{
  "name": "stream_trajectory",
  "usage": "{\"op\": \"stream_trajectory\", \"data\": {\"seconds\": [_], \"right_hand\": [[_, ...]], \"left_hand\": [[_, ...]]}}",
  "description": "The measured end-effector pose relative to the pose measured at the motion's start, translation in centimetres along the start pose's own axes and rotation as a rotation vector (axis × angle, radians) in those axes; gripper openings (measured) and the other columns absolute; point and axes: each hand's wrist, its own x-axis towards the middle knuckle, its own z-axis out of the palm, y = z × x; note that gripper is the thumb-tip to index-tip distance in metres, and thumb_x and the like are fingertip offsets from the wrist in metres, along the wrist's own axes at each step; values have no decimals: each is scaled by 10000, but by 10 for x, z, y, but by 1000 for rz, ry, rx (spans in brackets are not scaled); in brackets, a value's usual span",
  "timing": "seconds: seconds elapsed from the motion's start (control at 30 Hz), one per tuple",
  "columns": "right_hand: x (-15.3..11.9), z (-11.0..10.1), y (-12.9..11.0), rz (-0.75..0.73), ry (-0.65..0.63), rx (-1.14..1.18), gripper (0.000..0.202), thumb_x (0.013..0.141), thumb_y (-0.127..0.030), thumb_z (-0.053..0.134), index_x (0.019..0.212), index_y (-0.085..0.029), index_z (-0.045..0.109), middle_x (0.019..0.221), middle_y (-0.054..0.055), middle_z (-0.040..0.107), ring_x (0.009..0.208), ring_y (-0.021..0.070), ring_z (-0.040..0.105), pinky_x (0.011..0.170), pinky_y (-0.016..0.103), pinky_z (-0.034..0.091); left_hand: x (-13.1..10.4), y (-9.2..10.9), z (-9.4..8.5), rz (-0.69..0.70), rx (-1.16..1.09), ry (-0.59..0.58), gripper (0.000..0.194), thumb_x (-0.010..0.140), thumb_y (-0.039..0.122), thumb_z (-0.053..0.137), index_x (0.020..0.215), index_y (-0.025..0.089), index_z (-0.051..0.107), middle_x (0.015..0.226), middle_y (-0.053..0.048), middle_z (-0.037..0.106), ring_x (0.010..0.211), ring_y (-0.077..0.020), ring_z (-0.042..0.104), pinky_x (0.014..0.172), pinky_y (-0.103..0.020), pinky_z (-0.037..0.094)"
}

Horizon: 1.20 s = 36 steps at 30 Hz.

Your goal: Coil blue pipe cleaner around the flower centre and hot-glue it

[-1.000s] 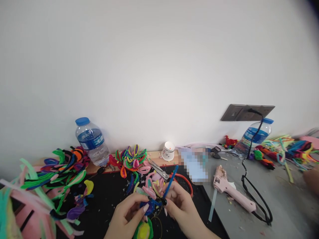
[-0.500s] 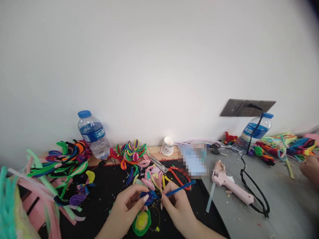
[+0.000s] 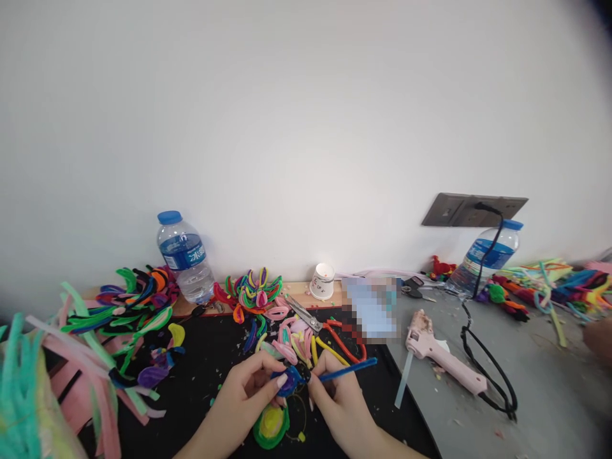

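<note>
Between thumb and fingers, my left hand (image 3: 248, 392) pinches a coiled blue and purple pipe cleaner piece (image 3: 288, 382). Close beside it, my right hand (image 3: 337, 395) grips a blue pipe cleaner (image 3: 351, 368), whose straight end sticks out to the right. A small black part (image 3: 303, 373) sits between the two sets of fingertips. Below the hands, a green and yellow fuzzy oval (image 3: 271, 426) lies on the black mat (image 3: 191, 408). Scissors with red handles (image 3: 329, 325) lie just beyond my right hand, near pink and yellow pipe cleaner loops (image 3: 291, 338).
Pipe cleaner bundles (image 3: 129, 306) fill the left side, near a water bottle (image 3: 184, 255). A paper cup (image 3: 322, 281) stands by the wall. On the right lie a pink glue gun (image 3: 442, 357) with a black cord (image 3: 492, 363) and keys (image 3: 417, 289). Another person's hand (image 3: 597, 341) shows at the right edge.
The view has shifted slightly. Both my hands keep their pinch on the blue pieces, and the straight blue end now points a little less steeply upward. The other person's hand has moved lower.
</note>
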Motion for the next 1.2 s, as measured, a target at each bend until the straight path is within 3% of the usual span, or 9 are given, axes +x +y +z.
{"op": "stream_trajectory", "data": {"seconds": [0.37,0.83,1.2], "right_hand": [[0,0,0,17,0,48,235,850,-366,490,707,-196,411,581,-51,414,513,104,437,500,219,332],[0,-1,1,4,-32,-9,177,864,-266,429,705,-200,388,578,-50,392,516,109,403,500,227,307],[0,0,1,5,-66,-21,191,861,-255,446,682,-193,419,563,-45,414,521,109,421,511,221,333]], "left_hand": [[0,0,1,-3,-23,-6,185,722,322,670,734,169,566,654,21,583,601,-145,599,599,-282,510],[-2,1,3,-7,-53,10,214,686,342,697,702,172,569,693,14,575,607,-148,590,606,-302,527],[-3,2,1,16,-14,-26,180,749,319,644,882,206,602,687,26,567,592,-143,610,588,-257,506]]}}
